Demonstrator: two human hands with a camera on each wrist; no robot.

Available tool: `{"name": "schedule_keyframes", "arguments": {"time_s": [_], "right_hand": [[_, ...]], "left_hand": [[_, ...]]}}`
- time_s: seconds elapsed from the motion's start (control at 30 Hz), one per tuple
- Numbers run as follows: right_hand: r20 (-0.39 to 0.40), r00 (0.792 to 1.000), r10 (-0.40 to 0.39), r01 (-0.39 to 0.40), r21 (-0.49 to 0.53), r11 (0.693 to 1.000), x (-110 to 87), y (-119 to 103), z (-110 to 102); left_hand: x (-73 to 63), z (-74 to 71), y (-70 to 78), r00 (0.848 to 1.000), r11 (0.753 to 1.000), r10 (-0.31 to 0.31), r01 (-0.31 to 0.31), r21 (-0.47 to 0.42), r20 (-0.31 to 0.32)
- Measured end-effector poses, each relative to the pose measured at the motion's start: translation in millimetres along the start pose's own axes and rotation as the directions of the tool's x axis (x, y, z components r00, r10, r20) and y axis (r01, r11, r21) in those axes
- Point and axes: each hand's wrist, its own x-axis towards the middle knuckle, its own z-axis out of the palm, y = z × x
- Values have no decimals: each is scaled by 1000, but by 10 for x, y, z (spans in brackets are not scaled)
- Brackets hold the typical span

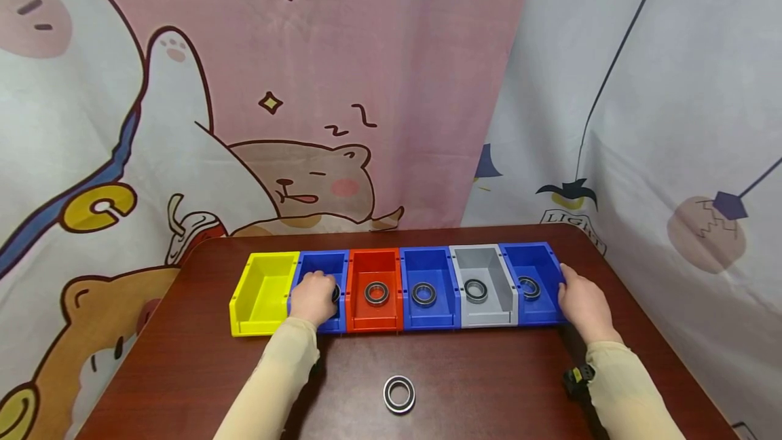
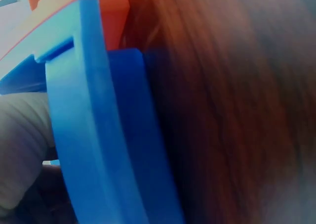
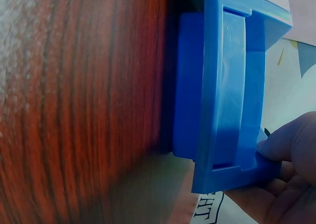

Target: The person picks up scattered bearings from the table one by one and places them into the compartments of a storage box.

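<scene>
My left hand (image 1: 313, 299) reaches down into the blue bin (image 1: 322, 261) second from the left. It pinches a bearing (image 1: 336, 293), a dark metal ring partly hidden by the hand. In the left wrist view, the thumb (image 2: 22, 145) is behind that bin's front lip, and the fingertips are out of sight. At the far right end, my right hand (image 1: 583, 304) grips the outer wall of another blue bin (image 1: 540, 314), thumb inside and fingers outside, as the right wrist view shows. A bearing (image 1: 529, 288) lies in this bin.
The red bin (image 1: 374, 260), middle blue bin (image 1: 425, 260) and grey bin (image 1: 482, 258) each hold a bearing. A yellow bin (image 1: 269, 273) ends the row on the left. One loose bearing (image 1: 399, 394) lies on the brown table (image 1: 476, 379) in front. A printed curtain hangs behind.
</scene>
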Motion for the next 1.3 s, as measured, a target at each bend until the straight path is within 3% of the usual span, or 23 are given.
{"name": "schedule_keyframes", "arguments": {"time_s": [0.4,0.67,1.03,1.3], "right_hand": [[-17,1000,-23,24,8,1000,0,-2,-9],[-12,1000,-18,18,12,1000,-1,2,-6],[-22,999,-30,30,12,999,-14,16,-9],[-28,999,-37,38,13,999,-18,9,-6]], "left_hand": [[20,-44,14,997,999,-20,23,-38,74],[6,-34,34,996,998,-35,39,-51,85],[-169,-161,59,1000,994,10,-11,-105,-13],[-362,-308,66,997,982,55,-63,-180,-50]]}}
